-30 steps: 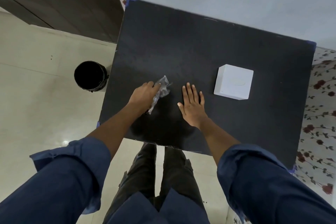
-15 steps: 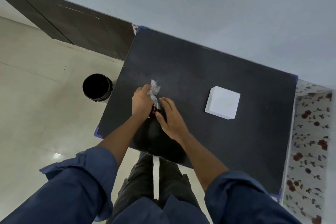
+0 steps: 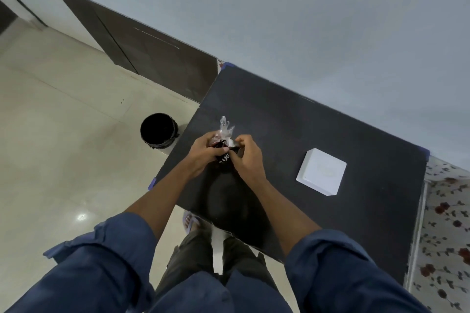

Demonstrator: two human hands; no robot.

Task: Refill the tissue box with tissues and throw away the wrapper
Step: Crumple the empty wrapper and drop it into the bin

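Observation:
A crumpled clear plastic wrapper [image 3: 225,132] with a dark printed part is held above the black table [image 3: 305,134] between both hands. My left hand [image 3: 203,154] grips its left side and my right hand [image 3: 246,156] pinches its right side; the two hands touch. The wrapper's top sticks up above my fingers, and its lower part is hidden by them. A white square tissue box [image 3: 321,175] sits closed on the table to the right of my hands, about a hand's width away.
A black round bin [image 3: 159,131] stands on the pale tiled floor just beyond the table's left edge. A grey wall runs behind the table. A floral cloth [image 3: 447,223] lies to the right of the table. My legs and a sandalled foot are below.
My right hand lifted off the table and joined my left hand on the wrapper. Both hands raised the wrapper, and the view tilted left and up.

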